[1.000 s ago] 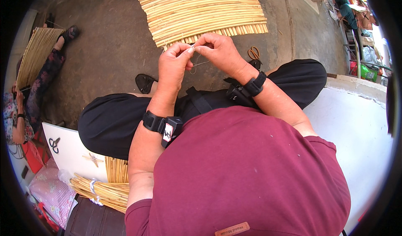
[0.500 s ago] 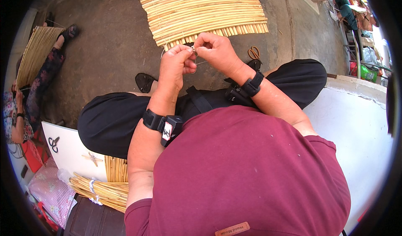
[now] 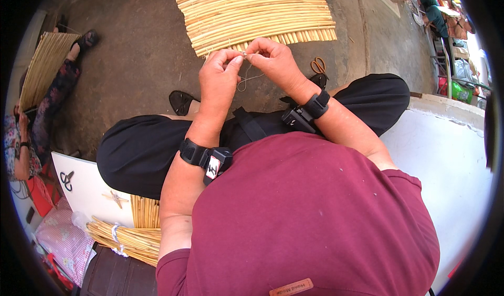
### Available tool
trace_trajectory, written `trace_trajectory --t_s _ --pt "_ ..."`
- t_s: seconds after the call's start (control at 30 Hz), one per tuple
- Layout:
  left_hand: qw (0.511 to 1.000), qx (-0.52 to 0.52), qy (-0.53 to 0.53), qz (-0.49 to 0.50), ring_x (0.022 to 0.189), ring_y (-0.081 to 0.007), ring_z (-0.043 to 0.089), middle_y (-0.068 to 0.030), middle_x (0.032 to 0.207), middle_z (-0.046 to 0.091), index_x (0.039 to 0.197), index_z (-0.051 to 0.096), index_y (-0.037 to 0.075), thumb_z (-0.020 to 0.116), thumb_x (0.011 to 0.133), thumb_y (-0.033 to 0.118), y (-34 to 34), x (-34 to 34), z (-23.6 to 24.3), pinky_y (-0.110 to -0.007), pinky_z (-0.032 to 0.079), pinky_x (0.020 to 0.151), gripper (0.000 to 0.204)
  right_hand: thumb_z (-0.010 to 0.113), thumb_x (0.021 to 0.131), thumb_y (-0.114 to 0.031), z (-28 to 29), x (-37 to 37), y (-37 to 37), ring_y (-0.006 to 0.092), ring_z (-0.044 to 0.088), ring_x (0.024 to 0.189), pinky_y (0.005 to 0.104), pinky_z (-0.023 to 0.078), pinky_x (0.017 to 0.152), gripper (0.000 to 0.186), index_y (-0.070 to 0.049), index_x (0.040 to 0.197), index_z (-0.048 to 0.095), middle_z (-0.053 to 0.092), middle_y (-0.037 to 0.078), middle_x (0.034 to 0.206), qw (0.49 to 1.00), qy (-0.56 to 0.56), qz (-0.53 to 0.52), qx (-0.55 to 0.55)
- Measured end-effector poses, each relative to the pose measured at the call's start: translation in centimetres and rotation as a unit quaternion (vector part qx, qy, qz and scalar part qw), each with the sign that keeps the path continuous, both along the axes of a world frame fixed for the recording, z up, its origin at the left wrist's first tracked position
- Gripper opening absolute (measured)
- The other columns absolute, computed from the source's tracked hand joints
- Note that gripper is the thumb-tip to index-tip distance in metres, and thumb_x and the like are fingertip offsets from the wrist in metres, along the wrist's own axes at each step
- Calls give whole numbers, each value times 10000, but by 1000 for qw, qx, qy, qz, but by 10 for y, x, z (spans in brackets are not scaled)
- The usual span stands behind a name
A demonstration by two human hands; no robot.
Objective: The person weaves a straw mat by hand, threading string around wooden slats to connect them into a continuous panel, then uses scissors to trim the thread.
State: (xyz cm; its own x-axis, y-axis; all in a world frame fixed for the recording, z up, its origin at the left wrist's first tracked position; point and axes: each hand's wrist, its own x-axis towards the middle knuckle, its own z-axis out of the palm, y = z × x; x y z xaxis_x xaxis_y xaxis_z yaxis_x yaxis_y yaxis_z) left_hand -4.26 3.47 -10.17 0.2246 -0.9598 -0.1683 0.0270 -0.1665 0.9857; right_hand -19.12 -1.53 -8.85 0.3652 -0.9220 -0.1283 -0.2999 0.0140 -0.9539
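A mat of pale yellow reed stalks (image 3: 254, 12), bound side by side with string, hangs or lies at the top of the view. Close to its near edge, my left hand (image 3: 219, 71) and my right hand (image 3: 273, 61) meet, thumbs and forefingers pinched together. Between them they grip a thin pale string (image 3: 252, 78), whose loose part loops down below the fingers. The exact spot where the string is pinched is too small to make out. Both hands touch or nearly touch the mat's near stalks.
Orange-handled scissors (image 3: 318, 65) lie beyond my right knee. To my left, a white board (image 3: 86, 183) bears black scissors (image 3: 66, 180), and reed bundles (image 3: 126, 239) lie nearby. Another person (image 3: 52, 102) sits at the far left with a similar mat (image 3: 47, 67). A white surface (image 3: 430, 159) is at my right.
My left hand has moved slightly up and right, its fingers turned closer to my right hand. The string's loop now hangs more visibly below the fingers.
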Motion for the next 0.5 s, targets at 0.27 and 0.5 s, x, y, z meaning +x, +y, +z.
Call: trace_trajectory --t_s 0.27,0.5 --pt "989 102 94 -40 529 -47 516 9 758 638 923 667 44 643 889 159 -2 7 2 -193 403 471 122 540 816 -50 4 2 1 138 562 641 278 468 601 129 -16 940 557 604 81 726 994 9 84 -74" --pt "975 111 194 0 478 -52 517 -18 736 645 861 661 36 633 886 137 -2 8 -4 -196 397 415 108 505 823 -33 3 0 -2 102 514 637 250 438 590 166 -20 988 515 561 31 724 999 -16 26 -19"
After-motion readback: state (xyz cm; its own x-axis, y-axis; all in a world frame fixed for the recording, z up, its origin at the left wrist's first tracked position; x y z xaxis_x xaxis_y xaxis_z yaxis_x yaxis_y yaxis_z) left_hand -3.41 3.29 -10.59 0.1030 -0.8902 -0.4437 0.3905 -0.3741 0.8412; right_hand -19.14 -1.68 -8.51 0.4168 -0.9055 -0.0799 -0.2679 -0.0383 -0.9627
